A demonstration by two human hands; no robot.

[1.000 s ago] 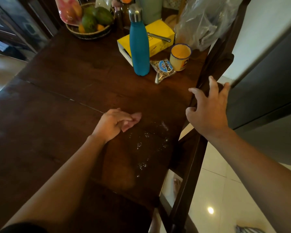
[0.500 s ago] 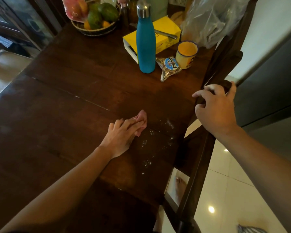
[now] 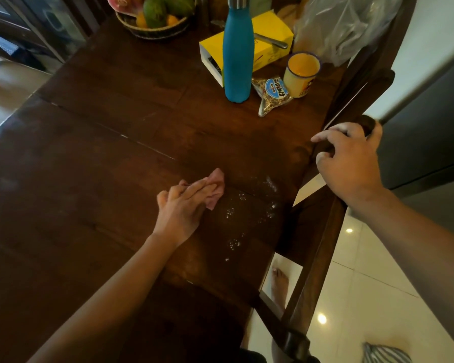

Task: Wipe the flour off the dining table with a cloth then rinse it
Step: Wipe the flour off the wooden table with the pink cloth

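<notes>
A small pink cloth (image 3: 216, 186) lies on the dark wooden dining table (image 3: 95, 158). My left hand (image 3: 184, 209) presses it flat with straight fingers, covering most of it. White flour specks (image 3: 248, 210) are scattered on the table just right of the cloth, near the table's right edge. My right hand (image 3: 350, 163) grips the top rail of a dark wooden chair (image 3: 323, 244) beside the table, fingers curled over it.
At the far end stand a blue bottle (image 3: 237, 52), a yellow box (image 3: 268, 38), a yellow mug (image 3: 300, 73), a snack packet (image 3: 273, 96), a fruit basket (image 3: 155, 20) and a plastic bag (image 3: 344, 24). White tiled floor (image 3: 378, 297) lies to the right.
My left hand has slid the cloth to the right, closer to the flour. My right hand went from hovering open to gripping the chair's top rail.
</notes>
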